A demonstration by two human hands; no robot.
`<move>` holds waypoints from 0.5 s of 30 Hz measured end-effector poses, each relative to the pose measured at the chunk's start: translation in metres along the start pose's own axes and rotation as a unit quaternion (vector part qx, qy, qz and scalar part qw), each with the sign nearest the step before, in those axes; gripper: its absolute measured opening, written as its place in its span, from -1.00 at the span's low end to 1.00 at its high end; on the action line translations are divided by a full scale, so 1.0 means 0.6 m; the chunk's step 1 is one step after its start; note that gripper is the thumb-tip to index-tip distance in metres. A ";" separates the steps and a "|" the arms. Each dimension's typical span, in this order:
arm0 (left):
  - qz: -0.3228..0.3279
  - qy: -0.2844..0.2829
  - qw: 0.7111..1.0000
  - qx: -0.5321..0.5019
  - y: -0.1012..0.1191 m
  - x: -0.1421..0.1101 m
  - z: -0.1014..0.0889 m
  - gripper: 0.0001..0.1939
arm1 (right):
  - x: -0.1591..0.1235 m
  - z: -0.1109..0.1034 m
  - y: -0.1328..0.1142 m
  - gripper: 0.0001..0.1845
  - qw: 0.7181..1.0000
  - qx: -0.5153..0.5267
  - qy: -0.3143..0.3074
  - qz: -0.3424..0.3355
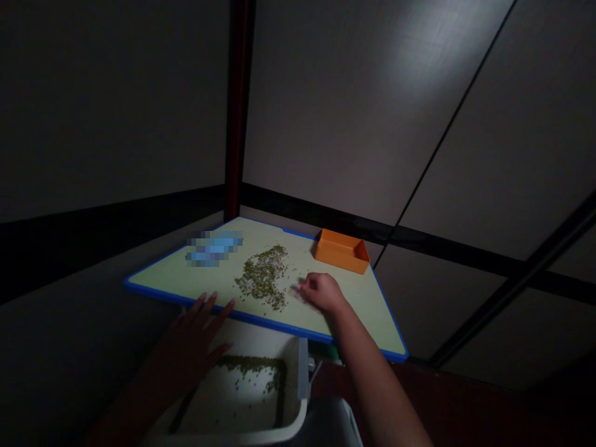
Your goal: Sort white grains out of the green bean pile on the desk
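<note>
A pale table (pixel 363 310) with a blue rim carries a pile of small green beans (pixel 263 278). My right hand (pixel 321 292) rests on the table just right of the pile, fingers curled and pinched together at a few beans. My left hand (pixel 198 332) lies at the table's near edge, fingers spread, holding the rim of a white tray (pixel 288 397) held below the edge. Green beans (pixel 251 367) lie inside the tray.
An orange open box (pixel 342 250) stands at the table's far right corner. A blurred blue patch (pixel 214 247) lies at the far left. Dark walls and a dark post (pixel 237 105) surround the table; the room is dim.
</note>
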State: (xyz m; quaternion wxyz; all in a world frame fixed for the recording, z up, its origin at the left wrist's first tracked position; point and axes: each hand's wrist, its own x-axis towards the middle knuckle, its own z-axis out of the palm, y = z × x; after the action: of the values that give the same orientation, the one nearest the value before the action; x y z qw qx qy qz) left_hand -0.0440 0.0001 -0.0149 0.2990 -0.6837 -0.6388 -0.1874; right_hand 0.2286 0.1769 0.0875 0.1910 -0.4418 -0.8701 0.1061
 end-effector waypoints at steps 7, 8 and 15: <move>-0.006 -0.043 0.999 0.000 0.003 0.004 -0.014 -0.38 | 0.004 -0.006 0.008 -0.71 0.998 -0.027 0.027 0.054; -0.003 -0.046 0.999 0.000 0.003 0.005 -0.015 -0.38 | 0.004 -0.005 0.008 -0.70 0.998 -0.027 0.024 0.054; -0.019 -0.049 0.998 -0.023 0.004 0.005 -0.015 -0.39 | 0.006 0.003 0.015 -0.72 0.999 0.045 0.006 0.012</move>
State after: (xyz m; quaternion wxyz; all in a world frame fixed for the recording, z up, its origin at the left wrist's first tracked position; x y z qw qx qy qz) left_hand -0.0401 -0.0033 -0.0066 0.2482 -0.6865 -0.6609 -0.1741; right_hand 0.2323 0.1852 0.0834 0.2141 -0.4439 -0.8580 0.1447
